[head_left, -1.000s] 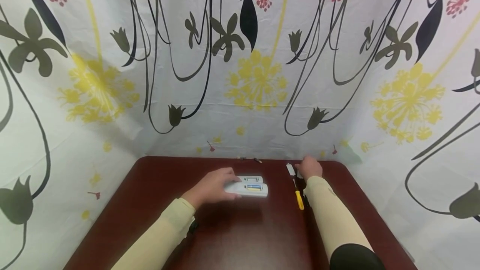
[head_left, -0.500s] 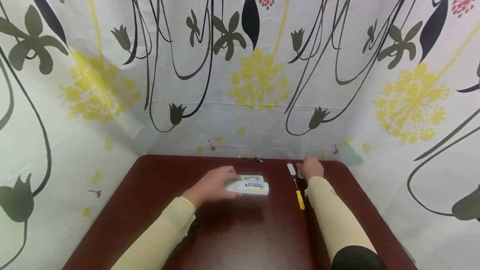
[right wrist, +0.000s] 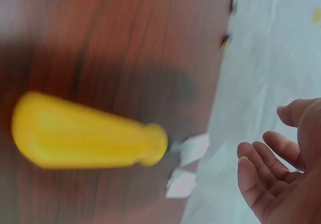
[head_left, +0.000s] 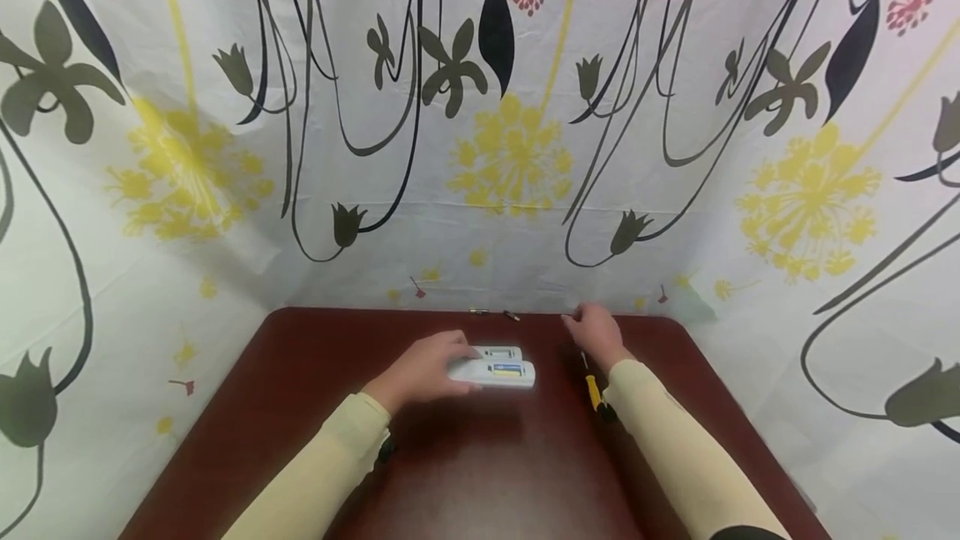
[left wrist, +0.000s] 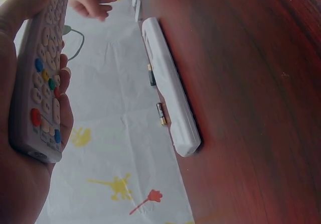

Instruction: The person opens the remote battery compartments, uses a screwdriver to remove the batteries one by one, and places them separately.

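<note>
My left hand [head_left: 423,372] grips a white remote control [left wrist: 42,78], its button side facing the left wrist camera. In the head view its back is up, with a battery [head_left: 507,370] in the uncovered compartment. A second white remote [left wrist: 173,91] lies on the table just beyond, its compartment also uncovered. My right hand [right wrist: 281,169] hovers near the table's far right edge, fingers loosely bent and nothing between them. Below it lie a yellow-handled screwdriver [right wrist: 90,133] and two small white pieces [right wrist: 194,148], which look like battery covers but are blurred.
Two loose batteries, one [head_left: 478,311] and another [head_left: 512,315], lie at the far edge of the dark red table [head_left: 315,357]. A white flower-printed curtain [head_left: 420,215] hangs right behind that edge and along both sides.
My right hand has moved left and slightly away, off the spot beside the white pieces and over them. The left hand and its remote stay nearly still.
</note>
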### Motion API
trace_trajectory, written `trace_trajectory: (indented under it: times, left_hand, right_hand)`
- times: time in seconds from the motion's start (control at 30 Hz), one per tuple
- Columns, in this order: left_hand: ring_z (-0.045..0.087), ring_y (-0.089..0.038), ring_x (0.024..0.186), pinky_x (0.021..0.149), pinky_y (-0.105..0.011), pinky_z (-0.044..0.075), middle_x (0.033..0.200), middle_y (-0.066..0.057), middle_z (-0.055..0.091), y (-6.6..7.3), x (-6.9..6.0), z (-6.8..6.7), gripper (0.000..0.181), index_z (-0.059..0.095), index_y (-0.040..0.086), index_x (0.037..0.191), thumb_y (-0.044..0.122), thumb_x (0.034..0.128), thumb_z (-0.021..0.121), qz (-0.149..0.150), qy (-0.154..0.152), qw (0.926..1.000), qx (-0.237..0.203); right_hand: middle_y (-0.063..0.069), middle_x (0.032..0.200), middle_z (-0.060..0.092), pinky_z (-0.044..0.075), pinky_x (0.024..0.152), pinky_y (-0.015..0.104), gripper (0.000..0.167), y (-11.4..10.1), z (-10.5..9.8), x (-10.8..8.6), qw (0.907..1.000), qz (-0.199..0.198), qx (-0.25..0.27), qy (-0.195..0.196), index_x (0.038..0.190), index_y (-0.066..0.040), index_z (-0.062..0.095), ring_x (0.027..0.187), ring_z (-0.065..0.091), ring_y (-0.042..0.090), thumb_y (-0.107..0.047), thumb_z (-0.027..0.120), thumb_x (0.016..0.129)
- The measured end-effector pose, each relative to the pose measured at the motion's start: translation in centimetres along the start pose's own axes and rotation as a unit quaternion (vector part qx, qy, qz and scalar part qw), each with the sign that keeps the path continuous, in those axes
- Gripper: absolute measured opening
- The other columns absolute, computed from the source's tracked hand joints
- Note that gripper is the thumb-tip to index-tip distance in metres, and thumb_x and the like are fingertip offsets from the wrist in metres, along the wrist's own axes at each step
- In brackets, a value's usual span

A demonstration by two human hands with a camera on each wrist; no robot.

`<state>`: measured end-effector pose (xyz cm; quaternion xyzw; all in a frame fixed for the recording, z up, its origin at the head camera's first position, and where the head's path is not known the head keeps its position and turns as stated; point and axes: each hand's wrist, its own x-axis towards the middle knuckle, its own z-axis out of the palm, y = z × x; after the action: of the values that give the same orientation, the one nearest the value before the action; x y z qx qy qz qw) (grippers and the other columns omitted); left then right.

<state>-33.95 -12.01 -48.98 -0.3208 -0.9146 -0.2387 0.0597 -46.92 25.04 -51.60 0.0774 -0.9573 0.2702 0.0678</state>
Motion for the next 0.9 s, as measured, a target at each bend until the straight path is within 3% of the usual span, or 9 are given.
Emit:
trace_trajectory:
  times: [0.07, 0.17, 0.43, 0.7, 0.9]
  left_hand:
    - [0.057, -0.009, 0.098, 0.086, -0.031, 0.051, 0.109, 0.011, 0.060, -0.1, 0.1, 0.1, 0.051, 0.079, 0.026, 0.131, 0.057, 0.0912, 0.088, 0.002, 0.001, 1.0000, 0.002]
    - [0.057, -0.008, 0.098, 0.085, -0.030, 0.051, 0.109, 0.012, 0.059, -0.1, 0.1, 0.2, 0.051, 0.079, 0.026, 0.131, 0.057, 0.0912, 0.088, 0.002, 0.000, 1.0000, 0.001]
    - [0.057, -0.009, 0.098, 0.085, -0.031, 0.052, 0.110, 0.011, 0.060, 0.2, 0.0, 0.1, 0.050, 0.079, 0.025, 0.131, 0.054, 0.0919, 0.087, 0.007, 0.003, 1.0000, 0.003]
    - [0.057, -0.010, 0.098, 0.086, -0.031, 0.052, 0.111, 0.010, 0.060, 0.2, 0.0, 0.0, 0.049, 0.078, 0.023, 0.133, 0.049, 0.0928, 0.089, 0.008, -0.003, 0.9998, -0.019]
    - [0.058, -0.011, 0.098, 0.086, -0.032, 0.052, 0.110, 0.010, 0.060, 0.1, 0.0, 0.0, 0.047, 0.079, 0.021, 0.132, 0.044, 0.0927, 0.090, 0.005, -0.005, 0.9992, -0.039]
  right_hand:
    - [0.014, 0.099, 0.074, 0.059, 0.080, 0.051, 0.030, -1.0, 0.0, -0.8, 0.9999, -0.013, 0.008, 0.002, 0.109, -0.002, 0.073, 0.085, 0.068, 0.030, -0.031, 0.071, 0.109]
    - [0.017, 0.114, 0.074, 0.060, 0.091, 0.055, 0.034, -2.5, 0.1, -2.1, 0.9992, -0.028, 0.030, -0.002, 0.122, -0.002, 0.071, 0.098, 0.069, 0.033, -0.033, 0.072, 0.109]
    - [0.009, 0.127, 0.072, 0.054, 0.106, 0.058, 0.036, -6.3, -0.6, -6.1, 0.9913, -0.070, 0.106, -0.032, 0.126, -0.014, 0.072, 0.117, 0.066, 0.032, -0.046, 0.070, 0.109]
    - [-0.005, 0.121, 0.071, 0.055, 0.101, 0.048, 0.040, -8.5, -0.3, -8.6, 0.9796, -0.126, 0.137, -0.077, 0.127, -0.023, 0.072, 0.110, 0.065, 0.018, -0.057, 0.073, 0.105]
    - [-0.007, 0.119, 0.065, 0.057, 0.089, 0.037, 0.041, -9.3, 0.5, -9.6, 0.9599, -0.247, 0.095, -0.093, 0.129, -0.024, 0.071, 0.104, 0.063, 0.012, -0.051, 0.082, 0.100]
